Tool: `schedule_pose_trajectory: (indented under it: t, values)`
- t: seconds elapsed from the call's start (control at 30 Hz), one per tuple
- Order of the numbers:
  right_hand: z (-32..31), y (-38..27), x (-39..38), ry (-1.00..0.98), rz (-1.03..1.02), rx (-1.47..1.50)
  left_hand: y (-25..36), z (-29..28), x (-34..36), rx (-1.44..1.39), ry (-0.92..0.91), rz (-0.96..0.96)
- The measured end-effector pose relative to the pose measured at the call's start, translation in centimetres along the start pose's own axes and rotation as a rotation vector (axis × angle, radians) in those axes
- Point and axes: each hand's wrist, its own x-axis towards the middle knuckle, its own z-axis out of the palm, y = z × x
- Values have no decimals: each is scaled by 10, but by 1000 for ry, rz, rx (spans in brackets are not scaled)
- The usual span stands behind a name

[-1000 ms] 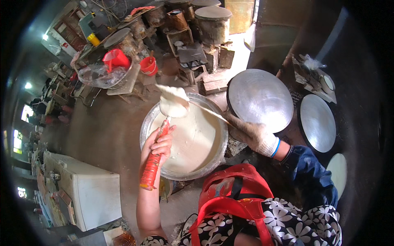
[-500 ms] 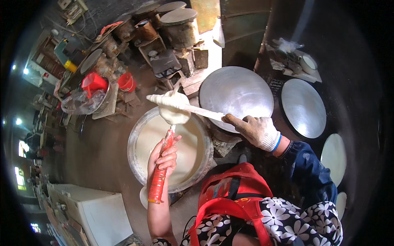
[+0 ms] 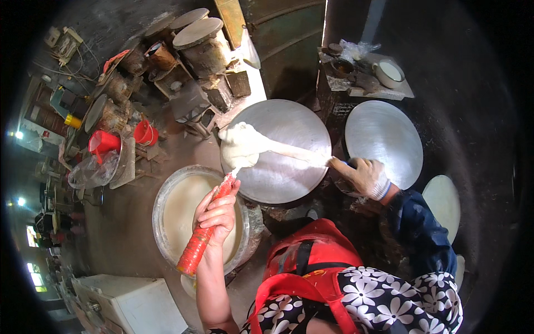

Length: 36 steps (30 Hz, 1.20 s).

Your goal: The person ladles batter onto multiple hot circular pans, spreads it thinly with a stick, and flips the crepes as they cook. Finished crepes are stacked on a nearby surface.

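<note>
My left hand (image 3: 216, 214) is closed around a red-wrapped handle (image 3: 203, 239). The head of this tool is hidden under a lump of thick cream-coloured batter (image 3: 242, 147). My right hand (image 3: 362, 177), in a whitish work glove with a soiled finger area, grips the end of a pale flat stick (image 3: 297, 153). The stick's far end runs into the lump. Both tools meet above the left part of a round metal griddle (image 3: 303, 128). Below my left hand stands a large metal pot (image 3: 161, 214) of pale batter.
A second round griddle (image 3: 384, 142) lies to the right, with a paler disc (image 3: 442, 203) beyond it. A cluttered stand (image 3: 384, 92) holds a white bowl (image 3: 389, 73). Lidded drums (image 3: 203, 50), red buckets (image 3: 146, 133) and a white cabinet (image 3: 139, 306) stand to the left.
Both hands, with the batter lump, have shifted from above the pot to over the griddle's left side. The view has also turned, so the pot and griddles appear further left.
</note>
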Motion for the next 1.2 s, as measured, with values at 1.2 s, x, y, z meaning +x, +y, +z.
schedule_pose_trajectory:
  t: [1.2]
  values:
    - [106,-78,7,242,582,1013,56,-54,231,2257,769,561]
